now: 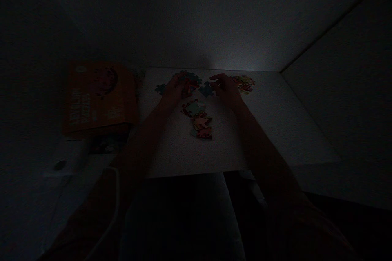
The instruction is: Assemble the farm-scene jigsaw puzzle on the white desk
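Observation:
The scene is very dark. My left hand (173, 91) rests at a cluster of joined dark teal and red puzzle pieces (191, 76) near the table's back; its fingertips blend into the pieces. My right hand (227, 91) is just right of a blue puzzle piece (206, 89). Its index finger is stretched out, apart from the thumb, which is close to the blue piece; whether they touch is unclear. Nearer to me lies a joined strip of puzzle pieces (202, 123) in pale green, pink and red. Another teal puzzle piece (159, 89) lies left of my left hand.
A pile of loose yellowish and red puzzle pieces (245, 83) lies beyond my right hand. An orange puzzle box (101, 108) stands left of the white table (275, 130). A wall (199, 28) rises behind the table. A pale cable (117, 195) crosses near my left forearm.

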A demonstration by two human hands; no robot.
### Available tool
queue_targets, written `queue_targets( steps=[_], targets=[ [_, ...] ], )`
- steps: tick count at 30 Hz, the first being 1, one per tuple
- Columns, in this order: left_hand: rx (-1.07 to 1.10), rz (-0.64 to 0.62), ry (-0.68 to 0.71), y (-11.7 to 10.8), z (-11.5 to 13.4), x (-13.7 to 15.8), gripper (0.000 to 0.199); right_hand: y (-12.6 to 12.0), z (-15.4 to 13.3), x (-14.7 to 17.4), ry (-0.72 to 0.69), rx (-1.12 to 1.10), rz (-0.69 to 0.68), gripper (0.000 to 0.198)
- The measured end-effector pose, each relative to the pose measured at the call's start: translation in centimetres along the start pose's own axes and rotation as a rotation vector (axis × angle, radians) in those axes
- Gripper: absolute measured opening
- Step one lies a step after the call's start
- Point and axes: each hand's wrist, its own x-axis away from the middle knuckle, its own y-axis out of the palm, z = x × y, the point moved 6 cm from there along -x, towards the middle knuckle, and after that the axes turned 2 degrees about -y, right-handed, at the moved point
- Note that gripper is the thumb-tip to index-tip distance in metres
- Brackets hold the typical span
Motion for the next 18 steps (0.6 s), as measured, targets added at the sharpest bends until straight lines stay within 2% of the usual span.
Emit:
queue_targets(
  steps=[2, 5, 8, 11, 13, 18],
  targets=[
    [-0.005, 0.003, 0.005, -0.1, 0.1, 0.0, 0.041, -0.3, 0.4, -0.3, 0.029, -0.066, 0.071, 0.058],
    [-0.033, -0.006, 0.008, 0.0, 0.1, 0.0, 0.028, -0.2, 0.1, -0.5, 0.015, -0.166, 0.137, 0.060],
    [-0.024, -0.022, -0.006, 0.1, 0.0, 0.3, 0.020, 1.1, -1.2, -0.3, -0.047, -0.223, 0.064, 0.060],
    [-0.057, -0.077, 0.037, 0.5, 0.3, 0.9, 0.034, 2.7, -2.8, 0.3, -0.109, -0.231, -0.087, 0.059],
    [-0.078, -0.117, 0.078, 0.7, 0.6, 1.2, 0.043, 3.1, -3.5, 0.7, -0.140, -0.204, -0.127, 0.059],
    [-0.079, -0.075, 0.109, 0.5, 1.1, 1.6, 0.062, 1.9, -2.9, 0.5, -0.140, -0.055, -0.040, 0.069]
  ],
)
